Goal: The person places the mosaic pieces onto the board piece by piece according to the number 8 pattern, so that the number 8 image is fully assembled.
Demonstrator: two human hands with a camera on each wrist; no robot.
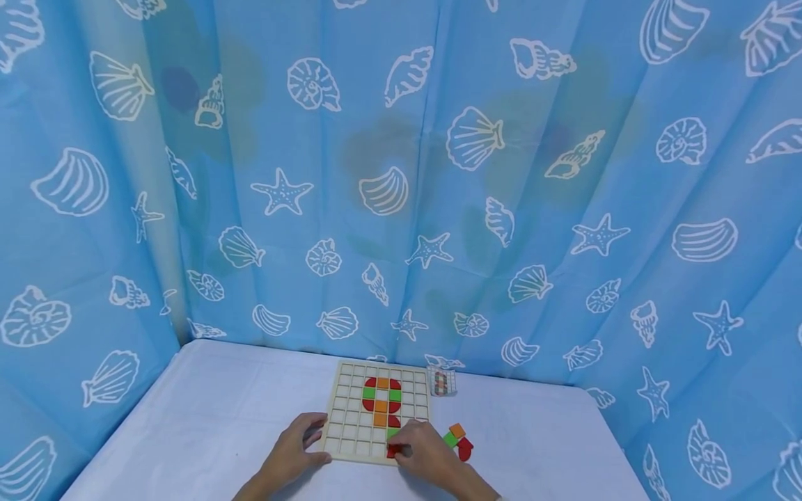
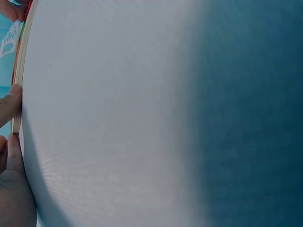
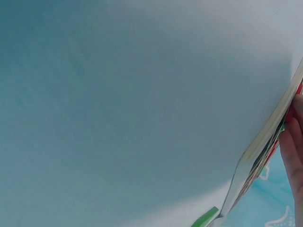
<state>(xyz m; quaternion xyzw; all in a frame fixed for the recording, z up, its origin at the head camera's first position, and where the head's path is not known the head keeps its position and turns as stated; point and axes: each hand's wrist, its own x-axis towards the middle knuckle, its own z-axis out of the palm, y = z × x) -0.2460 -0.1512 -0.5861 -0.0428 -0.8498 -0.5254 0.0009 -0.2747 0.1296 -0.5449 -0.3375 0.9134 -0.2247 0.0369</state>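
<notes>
A pale wooden grid board (image 1: pixel 351 431) lies on the white-covered table, with red, orange and green tiles (image 1: pixel 382 406) set in some of its squares. My left hand (image 1: pixel 291 449) touches the board's left edge, its thumb near the front corner and its fingers spread further back. Over the front part of the board, my right hand (image 1: pixel 432 456) pinches a red tile (image 1: pixel 392 451) at the front row; its fingers hide part of it. Just behind that tile sits a green tile (image 1: pixel 392 433), partly covered by the hand.
Right of the board lie several loose pieces, among them an orange tile (image 1: pixel 457 431) and a red piece (image 1: pixel 465 449). A small pattern card (image 1: pixel 443 383) lies by the board's far right corner. A blue shell-print curtain (image 1: pixel 401 209) hangs behind the table.
</notes>
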